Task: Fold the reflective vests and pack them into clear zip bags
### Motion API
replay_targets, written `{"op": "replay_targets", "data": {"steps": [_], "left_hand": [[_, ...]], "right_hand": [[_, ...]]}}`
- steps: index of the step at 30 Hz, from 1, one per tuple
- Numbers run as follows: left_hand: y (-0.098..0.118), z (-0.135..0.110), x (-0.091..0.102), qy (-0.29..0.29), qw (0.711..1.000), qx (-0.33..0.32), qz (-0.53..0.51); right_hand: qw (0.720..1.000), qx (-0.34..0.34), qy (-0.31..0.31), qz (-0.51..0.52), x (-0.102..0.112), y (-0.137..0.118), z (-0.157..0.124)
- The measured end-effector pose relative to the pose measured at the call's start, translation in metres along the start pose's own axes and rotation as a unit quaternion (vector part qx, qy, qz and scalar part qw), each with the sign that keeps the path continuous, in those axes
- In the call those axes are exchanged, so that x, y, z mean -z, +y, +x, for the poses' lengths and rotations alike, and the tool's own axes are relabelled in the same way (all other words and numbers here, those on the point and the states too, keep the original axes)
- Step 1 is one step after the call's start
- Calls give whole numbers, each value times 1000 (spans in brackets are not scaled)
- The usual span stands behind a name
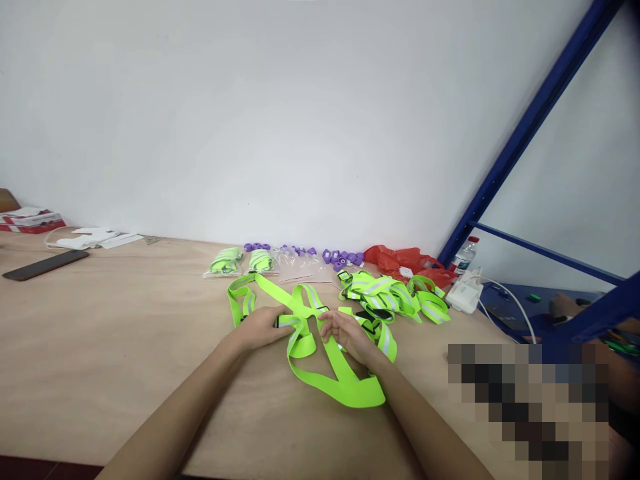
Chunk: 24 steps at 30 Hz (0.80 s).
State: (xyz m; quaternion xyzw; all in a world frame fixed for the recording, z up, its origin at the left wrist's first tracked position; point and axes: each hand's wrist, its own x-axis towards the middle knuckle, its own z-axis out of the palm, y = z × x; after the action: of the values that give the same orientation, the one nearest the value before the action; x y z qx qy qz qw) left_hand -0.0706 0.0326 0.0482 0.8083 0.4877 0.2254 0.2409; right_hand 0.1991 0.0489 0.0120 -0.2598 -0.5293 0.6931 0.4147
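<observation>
The left hand (260,325) was seen resting on the tabletop (115,347), its fingers closed around a section of the neon-green reflective strap (320,360) just beside a small black buckle (277,322). The right hand (350,335) was held close by, fingers loosely curled and lying on the same strap; whether a firm grip was made there could not be told. The strap was spread flat between and in front of both hands, with one loop extended toward the wall, a second loop lying by the left hand, and a wide loop drawn back toward the person. It was judged that the strap was only partly arranged: the loops were laid open but not yet gathered or folded.

Beyond the right hand, a heap of similar straps (387,293) was left loose and unsorted. Farther back, near the wall, two clear bags with folded green straps (243,261) were lain side by side, which suggested that a small part of the lot was finished while the larger part remained. Empty clear bags (303,269) were placed beside them, with a row of small purple pieces (340,257) behind and a red plastic bag (405,261) to the right. At the right edge, a water bottle (465,255) and a white charger (465,293) were seen; at the far left, a dark phone (45,265) and some papers (95,237).
</observation>
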Motion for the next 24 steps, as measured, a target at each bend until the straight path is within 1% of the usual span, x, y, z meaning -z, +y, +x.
{"op": "replay_targets", "data": {"steps": [7,12,15,17,21,24], "left_hand": [[-9,-2,-7,13,1000,-3,18],[-10,-10,-6,-7,998,-26,61],[-7,-16,-2,-24,995,-19,92],[-5,-21,1,-27,995,-10,95],[-8,-36,11,-7,998,-3,68],[-15,-50,20,-1,997,23,67]], "right_hand": [[1000,2,8,4,0,0,1],[1000,4,12,12,0,0,1],[1000,4,11,14,1,1,1],[1000,5,10,13,1,2,1],[1000,8,11,9,2,3,1],[1000,10,16,9,2,4,2]]}}
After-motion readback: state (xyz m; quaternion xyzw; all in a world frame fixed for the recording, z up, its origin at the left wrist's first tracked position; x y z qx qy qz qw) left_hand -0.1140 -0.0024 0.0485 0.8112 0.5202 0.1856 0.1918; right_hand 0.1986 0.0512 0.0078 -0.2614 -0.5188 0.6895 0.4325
